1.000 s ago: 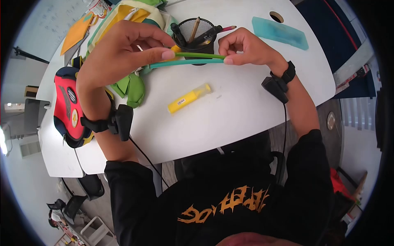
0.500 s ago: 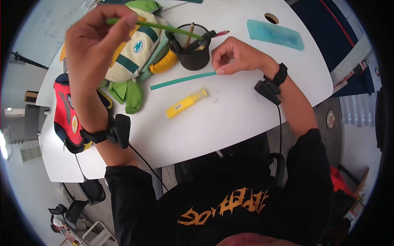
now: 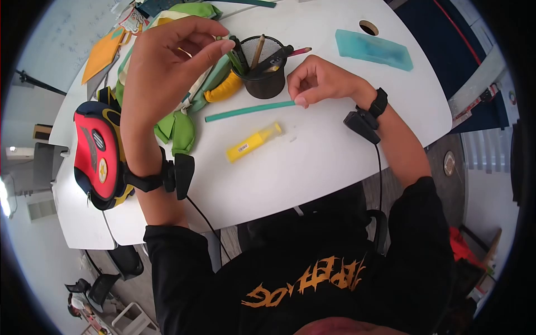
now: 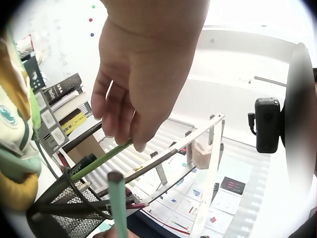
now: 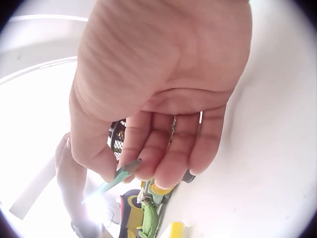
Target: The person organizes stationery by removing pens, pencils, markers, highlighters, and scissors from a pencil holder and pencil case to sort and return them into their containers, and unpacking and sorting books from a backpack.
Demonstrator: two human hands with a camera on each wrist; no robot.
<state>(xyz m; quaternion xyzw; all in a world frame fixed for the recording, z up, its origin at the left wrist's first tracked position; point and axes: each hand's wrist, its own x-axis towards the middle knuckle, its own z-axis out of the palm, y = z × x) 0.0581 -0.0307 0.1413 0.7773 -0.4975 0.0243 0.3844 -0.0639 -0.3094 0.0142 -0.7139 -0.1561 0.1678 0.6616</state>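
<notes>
My left hand [image 3: 167,67] is raised beside the black mesh pen holder [image 3: 265,88] and pinches the upper end of a green pencil [image 4: 94,164]. In the left wrist view the green pencil slants down into the holder, among a wooden pencil, a red pencil and black pens. To the holder's front right, my right hand [image 3: 326,84] pinches a teal pencil [image 3: 245,111] near its sharpened tip, between thumb and fingers. The teal pencil points left, low over the white table [image 3: 312,151]. A yellow highlighter [image 3: 254,142] lies in front of it.
A green and cream bag with a yellow part [image 3: 225,86] lies left of the holder, partly behind my left arm. Further left are a red pouch [image 3: 92,148] and an orange envelope [image 3: 102,58]. A translucent turquoise case [image 3: 374,50] lies back right, near a table hole [image 3: 368,27].
The left hand first took the green pencil away from the right hand, up and left, then brought it to the pen holder. The right hand kept the teal pencil and lowered slightly.
</notes>
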